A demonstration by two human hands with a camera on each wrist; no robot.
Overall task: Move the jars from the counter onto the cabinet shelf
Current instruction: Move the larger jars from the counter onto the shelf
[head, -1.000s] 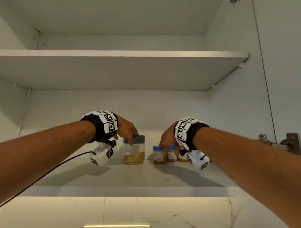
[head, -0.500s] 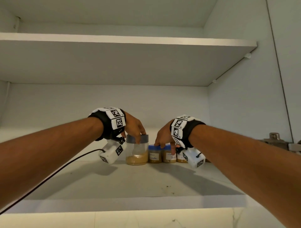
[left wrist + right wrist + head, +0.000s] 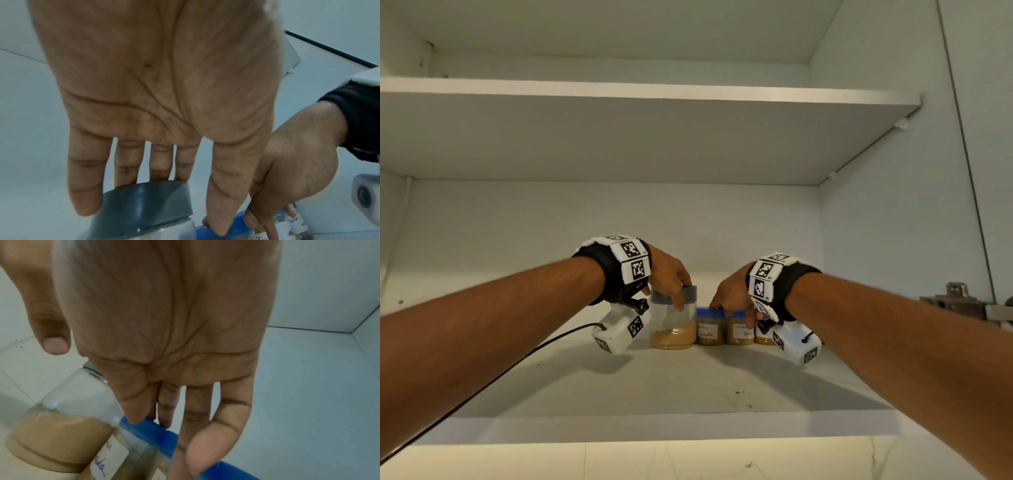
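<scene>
— While we look down from the head camera, what do our hands have? 
— Our left hand [image 3: 669, 275] sits over the grey lid of the big jar [image 3: 674, 320], fingers draped down the lid's side. The jar stands upright on the lower cabinet shelf [image 3: 654, 425], part-filled with tan powder. 
— And just to the right of it? 
— Three small jars in a row, touching or nearly so. Our right hand [image 3: 731, 294] rests on their blue lids; the first small jar [image 3: 709, 327] and second small jar [image 3: 739, 330] show white labels, while the third small jar [image 3: 763, 337] is mostly hidden behind our wrist camera. 
— Now the left wrist view? 
— Our left hand [image 3: 164, 97] shows its palm, fingers fairly straight. Fingertips [image 3: 86, 204] touch the grey lid of the big jar [image 3: 144, 209], and the thumb reaches to the blue lid beside it. We cannot tell whether we truly grip the lid. Our right hand [image 3: 292, 170] is close alongside. 
— The right wrist view? 
— Our right hand [image 3: 164, 321] is spread flat, straight fingers [image 3: 197, 449] laid on the blue lids, the thumb free. Left of the fingers stands the big jar [image 3: 68, 423], and the labelled first small jar [image 3: 125, 456] sits under our index finger.
</scene>
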